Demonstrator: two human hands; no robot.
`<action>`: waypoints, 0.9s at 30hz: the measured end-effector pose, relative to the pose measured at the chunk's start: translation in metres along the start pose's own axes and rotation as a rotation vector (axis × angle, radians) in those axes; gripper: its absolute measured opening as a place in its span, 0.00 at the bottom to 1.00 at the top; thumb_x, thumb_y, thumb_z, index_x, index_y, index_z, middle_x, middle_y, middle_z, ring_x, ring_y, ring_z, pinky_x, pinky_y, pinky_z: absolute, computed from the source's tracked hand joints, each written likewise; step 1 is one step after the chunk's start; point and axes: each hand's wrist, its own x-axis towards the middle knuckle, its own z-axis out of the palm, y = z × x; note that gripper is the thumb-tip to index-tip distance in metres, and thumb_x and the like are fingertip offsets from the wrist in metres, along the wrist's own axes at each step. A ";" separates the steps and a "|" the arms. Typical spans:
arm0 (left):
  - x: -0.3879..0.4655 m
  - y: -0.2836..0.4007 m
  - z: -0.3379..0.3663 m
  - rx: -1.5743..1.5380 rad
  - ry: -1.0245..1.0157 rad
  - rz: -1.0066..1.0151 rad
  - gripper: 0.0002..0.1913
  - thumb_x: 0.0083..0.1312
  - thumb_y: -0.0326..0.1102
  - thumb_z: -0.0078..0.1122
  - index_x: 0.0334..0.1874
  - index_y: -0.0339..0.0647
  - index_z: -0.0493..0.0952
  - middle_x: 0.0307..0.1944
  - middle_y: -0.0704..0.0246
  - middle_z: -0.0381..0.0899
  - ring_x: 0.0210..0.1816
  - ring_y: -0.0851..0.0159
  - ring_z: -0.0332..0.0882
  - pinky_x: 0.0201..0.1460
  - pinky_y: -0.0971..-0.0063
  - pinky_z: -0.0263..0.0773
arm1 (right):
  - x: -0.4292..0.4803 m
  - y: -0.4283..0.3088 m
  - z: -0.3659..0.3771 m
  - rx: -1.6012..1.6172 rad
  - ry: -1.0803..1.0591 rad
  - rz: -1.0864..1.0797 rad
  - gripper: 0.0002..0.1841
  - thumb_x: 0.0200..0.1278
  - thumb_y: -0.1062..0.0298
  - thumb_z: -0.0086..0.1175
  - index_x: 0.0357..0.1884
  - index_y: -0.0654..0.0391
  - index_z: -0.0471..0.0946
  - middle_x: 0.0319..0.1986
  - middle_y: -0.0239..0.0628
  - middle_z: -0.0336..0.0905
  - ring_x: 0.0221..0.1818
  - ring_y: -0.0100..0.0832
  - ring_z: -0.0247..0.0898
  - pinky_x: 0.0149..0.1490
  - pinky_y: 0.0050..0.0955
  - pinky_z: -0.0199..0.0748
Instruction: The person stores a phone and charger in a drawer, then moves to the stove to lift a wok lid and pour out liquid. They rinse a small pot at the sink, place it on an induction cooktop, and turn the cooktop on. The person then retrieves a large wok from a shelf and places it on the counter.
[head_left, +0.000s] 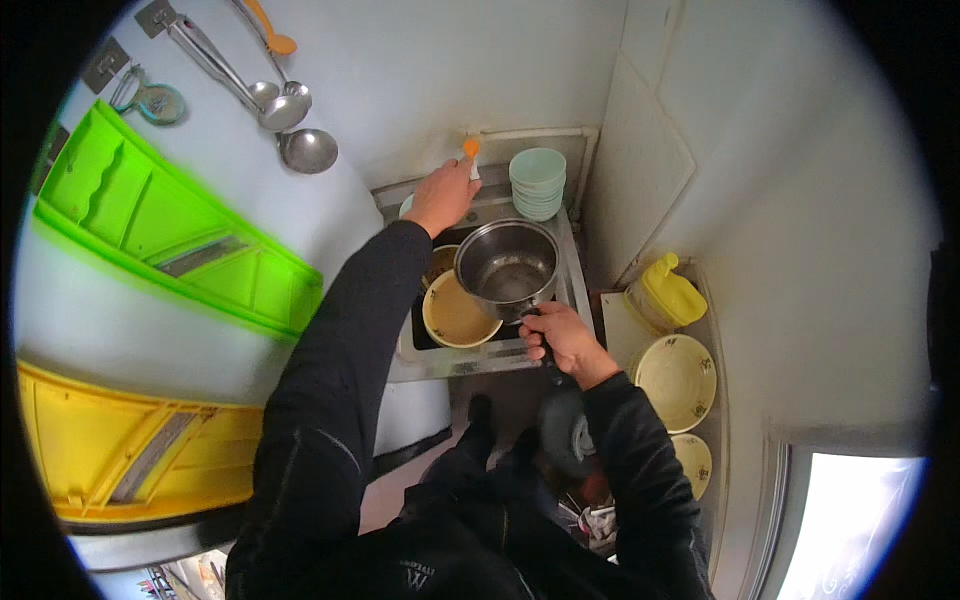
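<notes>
My right hand (559, 337) grips the black handle of a stainless steel saucepan (508, 262), which is tilted so its bare inside shows. The pan is over a metal sink (427, 365), where a cream bowl (459, 311) lies partly beneath it. At the back of the sink, my left hand (448, 193) reaches to a small white object with an orange top (471, 147); whether the fingers close on it is unclear. A stack of pale green bowls (538, 180) stands right of that hand.
Steel ladles (307, 151) hang on the left wall above a green plastic rack (225, 255) and a yellow one (150, 442). On the right stand a yellow-lidded container (670, 291) and cream bowls (677, 382). A wall and pipe border the sink's back.
</notes>
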 end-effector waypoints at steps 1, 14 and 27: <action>0.014 -0.010 0.000 0.037 -0.028 0.034 0.24 0.76 0.42 0.56 0.68 0.36 0.68 0.48 0.50 0.78 0.48 0.41 0.80 0.50 0.50 0.76 | 0.008 -0.002 0.003 0.047 -0.052 0.003 0.05 0.72 0.79 0.49 0.45 0.64 0.68 0.30 0.38 0.70 0.24 0.25 0.62 0.24 0.28 0.63; 0.101 -0.069 0.034 0.267 -0.221 0.275 0.14 0.75 0.45 0.56 0.54 0.46 0.76 0.42 0.60 0.82 0.47 0.50 0.83 0.46 0.55 0.77 | 0.096 -0.025 0.025 0.177 -0.104 0.044 0.04 0.73 0.79 0.48 0.46 0.64 0.68 0.31 0.38 0.70 0.25 0.24 0.62 0.25 0.25 0.60; 0.117 -0.040 0.062 0.241 -0.090 0.015 0.24 0.71 0.57 0.58 0.32 0.40 0.87 0.33 0.58 0.87 0.39 0.50 0.86 0.39 0.53 0.78 | 0.113 -0.021 0.030 0.158 -0.083 0.020 0.03 0.74 0.78 0.46 0.45 0.63 0.69 0.30 0.36 0.69 0.24 0.24 0.61 0.25 0.25 0.60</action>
